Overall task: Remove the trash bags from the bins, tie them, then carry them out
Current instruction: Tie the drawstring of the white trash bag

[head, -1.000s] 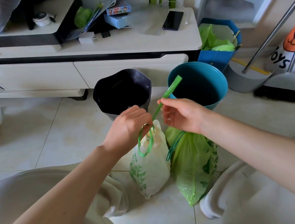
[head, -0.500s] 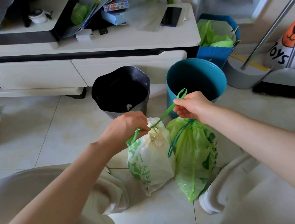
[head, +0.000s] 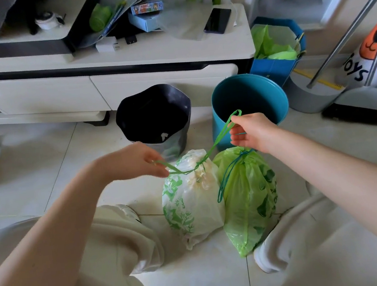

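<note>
Both hands pinch the thin green plastic drawstring [head: 208, 156] of the white leaf-printed trash bag [head: 190, 202]: left hand [head: 137, 159] fingers clamped on one loop, right hand [head: 251, 132] fingers on the other; pull them evenly apart and level so the knot cinches at the neck without tipping the bag. It stands on pale floor tiles [head: 43, 165] touching a tied green plastic bag [head: 248, 197], in front of the black bin [head: 155, 116] and teal round bin [head: 249, 102], with a white low cabinet [head: 102, 65] behind.

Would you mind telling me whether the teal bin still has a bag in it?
No: the teal bin shows a bare teal interior, no liner.
</note>
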Demonstrator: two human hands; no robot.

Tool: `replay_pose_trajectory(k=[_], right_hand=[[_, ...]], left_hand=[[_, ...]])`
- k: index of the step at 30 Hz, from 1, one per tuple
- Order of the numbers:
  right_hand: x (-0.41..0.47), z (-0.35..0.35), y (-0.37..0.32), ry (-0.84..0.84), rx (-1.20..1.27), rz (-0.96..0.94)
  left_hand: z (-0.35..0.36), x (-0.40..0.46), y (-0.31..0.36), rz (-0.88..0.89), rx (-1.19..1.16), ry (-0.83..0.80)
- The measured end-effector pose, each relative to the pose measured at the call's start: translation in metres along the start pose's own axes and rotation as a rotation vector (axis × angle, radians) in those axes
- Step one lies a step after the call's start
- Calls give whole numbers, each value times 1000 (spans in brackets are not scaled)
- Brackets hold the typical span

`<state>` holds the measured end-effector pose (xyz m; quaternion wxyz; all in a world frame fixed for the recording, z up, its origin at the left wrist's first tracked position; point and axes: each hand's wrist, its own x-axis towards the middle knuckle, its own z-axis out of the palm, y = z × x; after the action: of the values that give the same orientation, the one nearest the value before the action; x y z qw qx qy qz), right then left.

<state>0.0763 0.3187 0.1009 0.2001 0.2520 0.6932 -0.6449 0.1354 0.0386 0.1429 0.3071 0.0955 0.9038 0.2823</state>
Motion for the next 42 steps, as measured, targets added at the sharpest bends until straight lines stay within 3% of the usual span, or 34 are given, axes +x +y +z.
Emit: replay_pose_trajectory(k=[7,11,14,19,23,31,36,42], right_hand=[[-12,-6,-14,-116,317,99],[-19,-8,-19,-175,528,166],[-24,-11,-20,-207,630,166],[-43,-3,-34,-333,457,-60],[-71,9,-43,-378,39,-442],[-105,37,-41,-293,-672,-917],[-109,39,-39,-265,-749,-990],[-96,26,-35,-229,-741,-975]], left_hand=[[-23,-17,12,23,-827,129],[-22,-7,10,-147,-1245,271],[-21,-4,9,-215,-1435,238],[-9,2,17,-224,-1463,185],[2,7,36,-241,-1376,78],[6,21,67,-207,-1343,-67],[8,23,72,-161,-1287,-64],[5,30,70,-163,-1527,218]])
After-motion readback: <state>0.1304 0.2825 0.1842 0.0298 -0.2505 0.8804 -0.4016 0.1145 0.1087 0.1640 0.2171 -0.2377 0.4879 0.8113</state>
